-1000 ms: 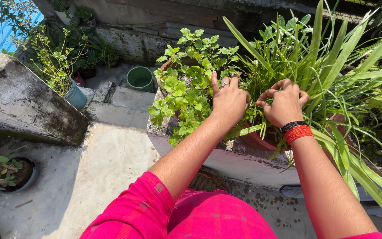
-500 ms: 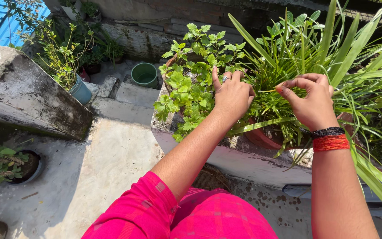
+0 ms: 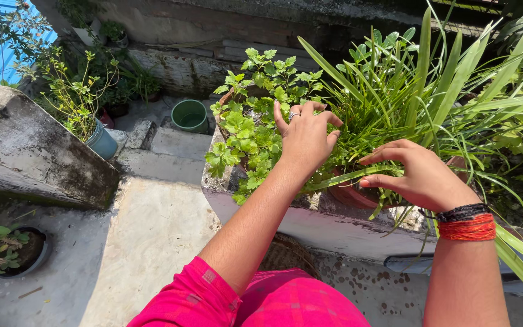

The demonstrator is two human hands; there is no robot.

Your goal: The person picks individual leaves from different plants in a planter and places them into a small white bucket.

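My left hand (image 3: 305, 136), with a ring on one finger, reaches into the long narrow blades of a grassy plant (image 3: 394, 91), fingers spread and curled among the leaves. My right hand (image 3: 419, 175), with red and black thread bands at the wrist, hovers lower at the plant's base, thumb and fingers apart, close to a bent green blade. The grassy plant grows in a terracotta pot (image 3: 352, 195) on a concrete ledge (image 3: 310, 221). A bushy plant with lobed leaves (image 3: 252, 121) stands just left of my left hand.
A green bucket (image 3: 190, 115) sits on steps below. A pale blue pot with a thin shrub (image 3: 101, 142) stands at left by a stained concrete wall (image 3: 31, 151). A dark potted plant (image 3: 7, 248) is at the lower left. A woven basket (image 3: 289, 254) lies under the ledge.
My right hand has dropped from a pinch high in the blades to the plant's base and opened. My left hand has spread its fingers into the leaves.
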